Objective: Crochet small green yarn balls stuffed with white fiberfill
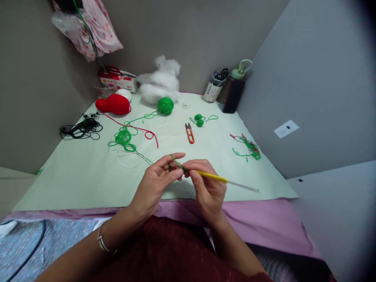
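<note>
Near the table's front edge, my left hand (158, 179) pinches a small piece of green crochet work (184, 170), mostly hidden by the fingertips. Green yarn (143, 157) runs from a loose tangle on the table up to this hand and wraps over its raised index finger. In my right hand (209, 188) is a crochet hook (216, 177) with a yellow handle, its metal rear end pointing right. The hook's working tip meets the green piece between both hands and cannot be made out.
Thread snips (190, 134) lie mid-table, with small green balls (199, 121) to their right. Behind are a green yarn ball (165, 105), white stuffing (161, 80) and red yarn (114, 104). Black cord (85, 127) lies left, yarn scraps (251, 149) right. A phone (234, 96) leans against a bottle.
</note>
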Demonstrator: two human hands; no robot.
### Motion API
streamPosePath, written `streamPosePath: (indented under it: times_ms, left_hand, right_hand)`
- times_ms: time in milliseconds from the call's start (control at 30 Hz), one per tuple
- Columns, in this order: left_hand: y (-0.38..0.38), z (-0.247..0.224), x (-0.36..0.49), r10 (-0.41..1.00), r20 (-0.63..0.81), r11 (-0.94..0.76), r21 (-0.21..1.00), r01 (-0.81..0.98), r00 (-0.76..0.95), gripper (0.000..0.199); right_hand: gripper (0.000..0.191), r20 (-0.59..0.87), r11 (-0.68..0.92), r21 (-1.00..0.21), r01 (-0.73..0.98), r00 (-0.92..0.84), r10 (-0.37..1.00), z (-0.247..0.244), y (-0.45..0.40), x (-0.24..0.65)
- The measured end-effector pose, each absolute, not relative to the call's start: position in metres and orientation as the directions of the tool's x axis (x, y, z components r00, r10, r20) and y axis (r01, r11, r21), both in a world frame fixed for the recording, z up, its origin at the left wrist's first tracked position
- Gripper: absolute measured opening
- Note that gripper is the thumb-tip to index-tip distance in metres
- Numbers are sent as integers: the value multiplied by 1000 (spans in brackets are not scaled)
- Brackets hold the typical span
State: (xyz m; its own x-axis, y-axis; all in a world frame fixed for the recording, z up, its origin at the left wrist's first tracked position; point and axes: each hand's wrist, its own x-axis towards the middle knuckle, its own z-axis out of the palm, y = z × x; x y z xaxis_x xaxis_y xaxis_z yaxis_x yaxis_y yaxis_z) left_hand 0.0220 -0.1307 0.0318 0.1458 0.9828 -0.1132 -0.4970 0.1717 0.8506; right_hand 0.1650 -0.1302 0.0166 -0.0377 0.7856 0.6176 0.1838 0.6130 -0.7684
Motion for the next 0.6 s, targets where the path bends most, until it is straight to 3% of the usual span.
streamPosePath:
  times_ms: [67,133,200,333,400,467,600]
  left_hand:
    - [-130,31,22,968,-179,248,799,-548,177,37]
    - [-127,30,20,938,-250,346,719,-602,240,35]
    - [-124,30,17,918,-282,397,664,-634,280,32]
    - [-122,32,14,942,-228,335,702,-629,247,30]
    - [-124,34,16,960,-173,271,764,-586,219,33]
    - [-127,36,18,971,-133,221,814,-537,197,35]
    - [-128,36,16,957,-156,264,814,-517,244,32]
  right_hand:
    - [36,716,696,-623,356,-99,691,13,-132,166]
    - [39,760,729,-536,426,-132,636,11,-132,167]
    - [35,725,694,-624,360,-64,685,12,-131,169]
    - [24,500,504,-863,-25,96,861,21,-129,170]
    - [21,455,456,-881,-127,39,890,23,-127,168]
    - [19,461,457,-882,-112,-12,887,22,-126,167]
    - [17,389,380,-900,-214,1,921,18,-123,169]
